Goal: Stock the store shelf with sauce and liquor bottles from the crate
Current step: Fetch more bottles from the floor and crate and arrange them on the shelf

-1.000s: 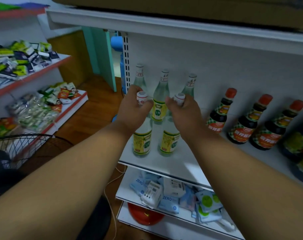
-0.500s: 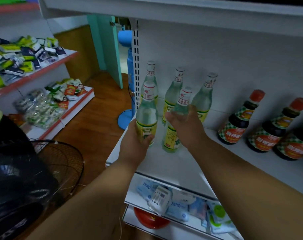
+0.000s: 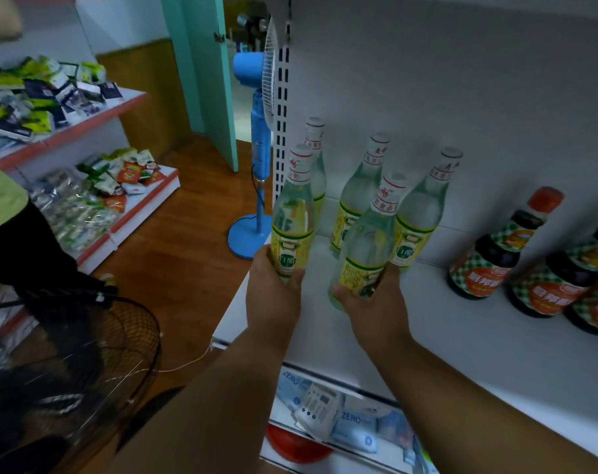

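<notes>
My left hand (image 3: 275, 299) grips the base of a clear liquor bottle (image 3: 293, 213) with a yellow-green label, upright at the left end of the white shelf (image 3: 461, 336). My right hand (image 3: 372, 302) holds a second such bottle (image 3: 367, 244) by its lower part, tilted slightly right. Behind them three more clear bottles (image 3: 359, 189) stand against the back panel. Dark sauce bottles (image 3: 495, 254) with red caps and checked labels stand further right. The crate is out of view.
A blue pedestal fan (image 3: 256, 138) stands on the wooden floor left of the shelf. A black fan cage (image 3: 95, 354) sits at lower left. Snack racks (image 3: 85, 172) line the left wall. The lower shelf (image 3: 342, 419) holds packets and a red item.
Both hands have slid from the bottle necks and caps down to the bottles' lower parts. The bottles sit closer to the back row, and the view has dropped and shifted left.
</notes>
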